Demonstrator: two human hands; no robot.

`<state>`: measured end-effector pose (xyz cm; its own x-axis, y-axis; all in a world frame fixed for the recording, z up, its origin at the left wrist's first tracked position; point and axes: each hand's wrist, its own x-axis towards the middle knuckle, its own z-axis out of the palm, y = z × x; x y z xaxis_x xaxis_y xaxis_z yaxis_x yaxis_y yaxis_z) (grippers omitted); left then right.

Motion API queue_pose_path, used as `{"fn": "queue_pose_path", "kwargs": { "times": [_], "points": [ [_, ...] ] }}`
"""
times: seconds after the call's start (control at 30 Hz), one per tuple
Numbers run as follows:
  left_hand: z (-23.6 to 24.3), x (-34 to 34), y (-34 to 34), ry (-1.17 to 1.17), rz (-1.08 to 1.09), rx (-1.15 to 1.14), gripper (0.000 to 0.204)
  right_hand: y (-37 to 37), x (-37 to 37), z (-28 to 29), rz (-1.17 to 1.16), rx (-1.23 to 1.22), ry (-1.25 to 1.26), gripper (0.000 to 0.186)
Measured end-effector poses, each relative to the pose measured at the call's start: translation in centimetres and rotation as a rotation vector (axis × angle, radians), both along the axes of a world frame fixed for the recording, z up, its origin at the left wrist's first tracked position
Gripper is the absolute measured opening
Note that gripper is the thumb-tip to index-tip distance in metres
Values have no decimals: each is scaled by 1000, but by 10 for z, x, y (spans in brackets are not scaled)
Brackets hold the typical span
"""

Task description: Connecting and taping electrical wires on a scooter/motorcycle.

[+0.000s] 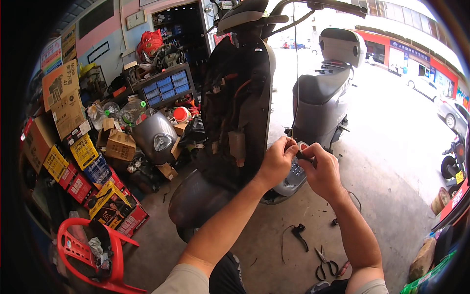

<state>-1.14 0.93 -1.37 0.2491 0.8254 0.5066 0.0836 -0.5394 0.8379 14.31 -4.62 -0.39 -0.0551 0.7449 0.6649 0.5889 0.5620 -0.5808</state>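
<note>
A thin cable (295, 73), hanging from the handlebar of the stripped scooter (235, 108), is pinched at its lower end by the closed fingers of the left hand (277, 160), probably to keep it taut. A small black part (304, 157) is gripped against it by the right hand (320, 170). Scissors (324, 262) and a brake lever (298, 234) are left on the floor (274, 240), within reach.

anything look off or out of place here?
Yes. The scooter has its front panel off, with wiring and parts exposed. A detached grey body panel lies among the cardboard boxes. Scissors and a black brake lever with cable lie loose on the floor. Both hands, left hand and right hand, pinch a thin cable.
</note>
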Motion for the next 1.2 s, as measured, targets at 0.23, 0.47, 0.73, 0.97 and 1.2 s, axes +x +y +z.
{"fn": "queue_pose_path", "kwargs": {
  "times": [0.23,0.47,0.73,0.97,1.2],
  "points": [
    [3,10,-7,-144,23,79,11,2,4,-1,-25,-1,-1,25],
    [4,4,-6,25,46,55,13,0,7,1,12,-3,-6,25],
    [0,4,-4,108,80,114,15,12,11,-3,-120,135,-139,23],
    [2,10,-5,91,22,55,17,28,9,1,-192,192,-77,26],
    [-8,16,0,-56,-8,25,16,30,17,6,-120,159,-128,13]
  ]
}}
